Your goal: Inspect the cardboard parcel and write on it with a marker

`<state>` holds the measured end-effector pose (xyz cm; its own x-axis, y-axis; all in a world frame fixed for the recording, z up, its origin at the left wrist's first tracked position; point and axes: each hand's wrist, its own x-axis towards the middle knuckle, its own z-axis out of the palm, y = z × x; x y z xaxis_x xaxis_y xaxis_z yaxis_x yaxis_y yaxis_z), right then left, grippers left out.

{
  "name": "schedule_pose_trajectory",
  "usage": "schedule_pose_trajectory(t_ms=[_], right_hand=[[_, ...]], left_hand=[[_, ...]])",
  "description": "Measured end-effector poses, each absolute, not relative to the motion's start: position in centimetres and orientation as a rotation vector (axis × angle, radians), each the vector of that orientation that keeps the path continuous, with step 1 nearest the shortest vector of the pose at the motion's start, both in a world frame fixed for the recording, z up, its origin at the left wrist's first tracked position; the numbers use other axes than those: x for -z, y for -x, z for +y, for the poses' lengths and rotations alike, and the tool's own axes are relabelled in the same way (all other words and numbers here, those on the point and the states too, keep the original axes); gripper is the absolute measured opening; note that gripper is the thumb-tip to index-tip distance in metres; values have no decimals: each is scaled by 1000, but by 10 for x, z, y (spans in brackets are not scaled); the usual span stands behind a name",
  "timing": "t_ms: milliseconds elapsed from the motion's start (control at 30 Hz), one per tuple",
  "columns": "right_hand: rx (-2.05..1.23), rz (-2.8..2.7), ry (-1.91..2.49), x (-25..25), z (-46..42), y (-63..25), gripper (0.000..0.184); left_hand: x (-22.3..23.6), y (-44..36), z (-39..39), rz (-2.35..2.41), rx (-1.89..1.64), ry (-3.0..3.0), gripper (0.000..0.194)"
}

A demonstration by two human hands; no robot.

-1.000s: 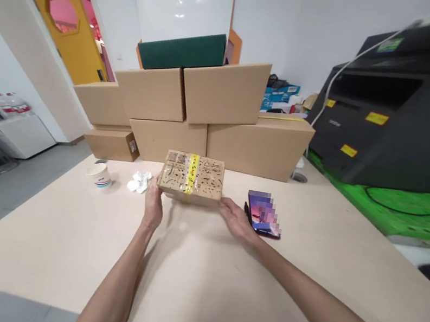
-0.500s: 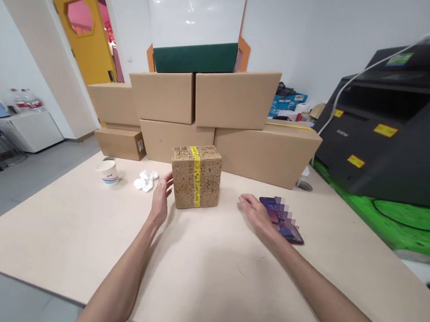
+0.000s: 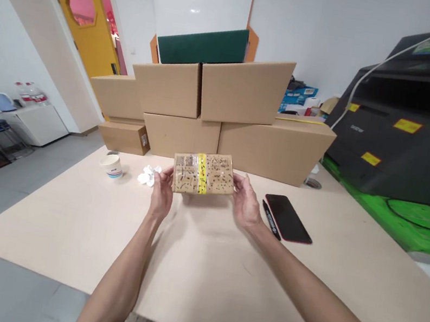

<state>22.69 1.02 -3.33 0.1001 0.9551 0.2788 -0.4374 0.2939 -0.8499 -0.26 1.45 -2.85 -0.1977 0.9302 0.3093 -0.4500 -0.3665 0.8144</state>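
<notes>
Between my two hands is a small cardboard box with dark speckles all over it and a strip of yellow tape down its middle. It is tilted, with one speckled face turned up towards me, and a shadow lies below it. My left hand grips its left end. On the right end, the fingers of my right hand press in, partly hidden behind the box. A black marker lies beside a dark-screened phone, to the right of my right hand.
Large cardboard boxes are stacked along the back of the table, with a green box on top. A paper cup and crumpled tissue stand at left. On the right looms a black printer.
My right hand has moved left from near the phone onto the box. The box has gone from upright to tilted in both hands. The marker now shows, and the phone screen is dark.
</notes>
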Motion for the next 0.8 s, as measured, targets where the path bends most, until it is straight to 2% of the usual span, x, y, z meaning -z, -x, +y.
schedule_pose_trajectory(t_ms=[267, 400, 533, 667, 733, 800], right_hand=[[-1212, -821, 803, 49, -7, -236, 44], [-1251, -802, 875, 63, -7, -226, 49], [-1228, -837, 936, 78, -5, -219, 58], [-1226, -960, 926, 79, -4, -220, 55], [-1155, -1073, 996, 73, -1, -232, 50], [-943, -1221, 1197, 64, 5, -255, 44]], left_hand=[[25, -7, 7, 788, -1555, -885, 59], [28, -6, 9, 956, -1434, -901, 49], [28, -5, 9, 1046, -1301, -909, 50], [23, -5, 9, 1049, -1248, -919, 46], [23, -5, 10, 1081, -1244, -903, 43], [22, -4, 12, 1158, -1265, -880, 43]])
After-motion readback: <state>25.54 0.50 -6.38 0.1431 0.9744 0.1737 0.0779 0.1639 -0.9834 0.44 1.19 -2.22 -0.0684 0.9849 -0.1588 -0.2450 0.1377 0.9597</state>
